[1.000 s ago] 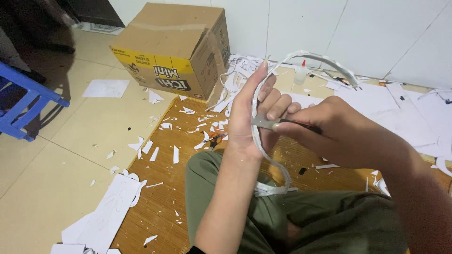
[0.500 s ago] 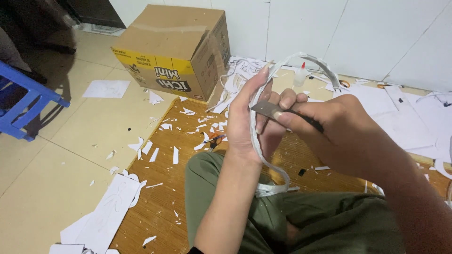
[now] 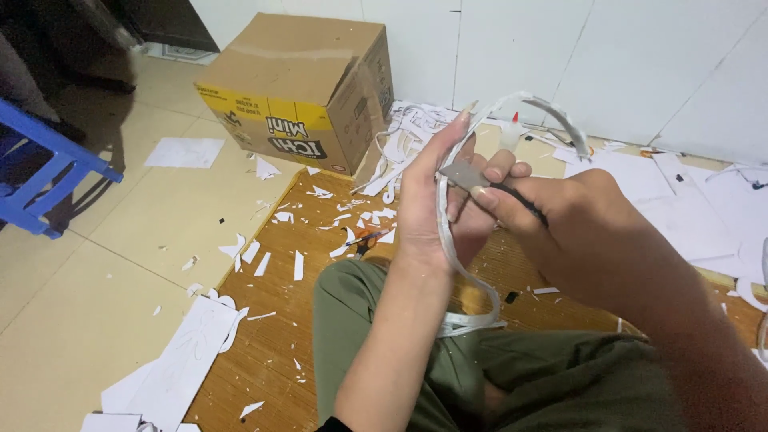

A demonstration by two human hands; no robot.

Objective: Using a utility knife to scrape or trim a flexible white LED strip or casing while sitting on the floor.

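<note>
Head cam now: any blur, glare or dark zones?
Head view: left hand, right hand and white strip reasonably sharp; top-left corner in deep shadow; blue stool casts a soft shadow on the tiles; cardboard box evenly lit; no strong glare.

White strip (image 3: 445, 232), looping through the left hand (image 3: 432, 200), is showing plain white without pattern. Blade (image 3: 462, 175), in the right hand (image 3: 560, 216), is showing dull grey metal, its handle showing black. Cardboard box (image 3: 296, 88), at ten o'clock from the hands, is showing brown with a yellow band carrying dark and white lettering. Stool (image 3: 44, 172), at nine o'clock, is showing solid blue. Trousers (image 3: 512, 376), at six o'clock, are showing olive green. Mat (image 3: 296, 320) is showing golden-brown woven grain, white paper scraps (image 3: 276, 260) speckling it. Floor tiles (image 3: 88, 312) are showing pale cream; wall (image 3: 624, 56), at twelve o'clock, is showing white.
</note>
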